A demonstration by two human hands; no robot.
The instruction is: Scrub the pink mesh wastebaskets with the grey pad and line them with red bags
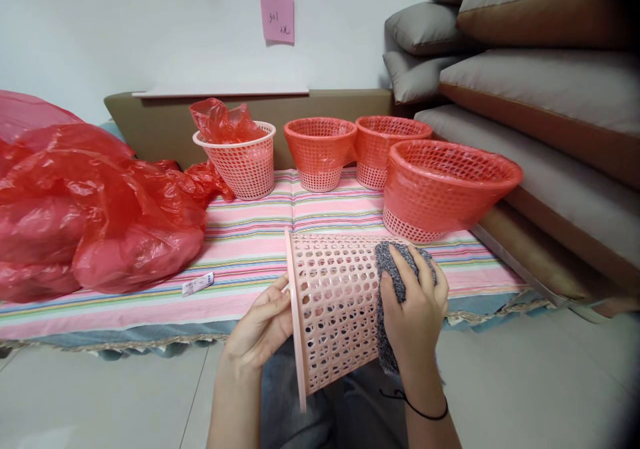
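Note:
A pink plastic wastebasket (340,295) with a lattice wall lies on its side in the air above my lap, its rim to the left and its base to the right. My left hand (267,322) grips the rim, with the thumb outside and some fingers hidden behind or inside it. A dark grey cloth (387,329) is pressed against the base end by my right hand (415,295), whose fingers spread over it. The cloth hides the basket's bottom.
Three wastebaskets lined with red bags (320,139) (390,132) (445,182) stand on the striped cloth (250,235). Another pink basket (245,169) holds a bunched red bag. Red plastic bags (125,222) pile at left; grey cushions (540,89) stack at right. A small label (198,284) lies nearby.

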